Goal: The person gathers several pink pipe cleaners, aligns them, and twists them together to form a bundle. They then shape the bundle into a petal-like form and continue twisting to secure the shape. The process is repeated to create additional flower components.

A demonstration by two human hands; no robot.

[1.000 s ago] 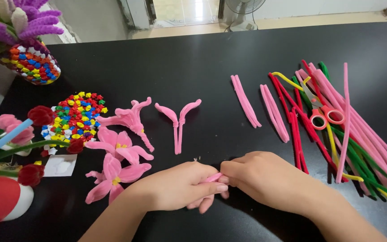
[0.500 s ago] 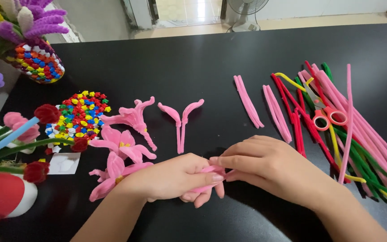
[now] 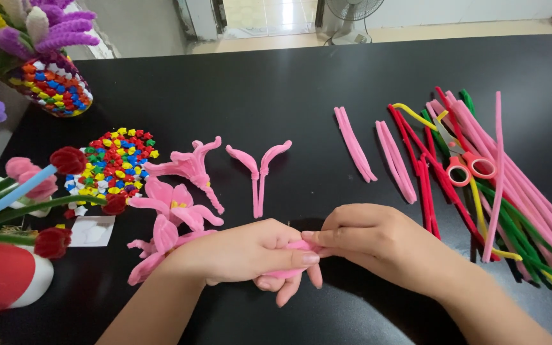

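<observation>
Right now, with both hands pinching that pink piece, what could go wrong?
The left hand sits against the finished pink flowers; a slide of the wrist could crush or shift them. The pink piece is mostly hidden between the fingers, so its bend may go unseen. The right hand lies near the red stems and could drag them.

Fuzzy pink pipe cleaner [image 3: 289,271] lies on the smooth, matt black table [image 3: 301,89].

bent pink pipe cleaner [image 3: 295,259] pinched between both hands' fingers [image 3: 301,258].
</observation>
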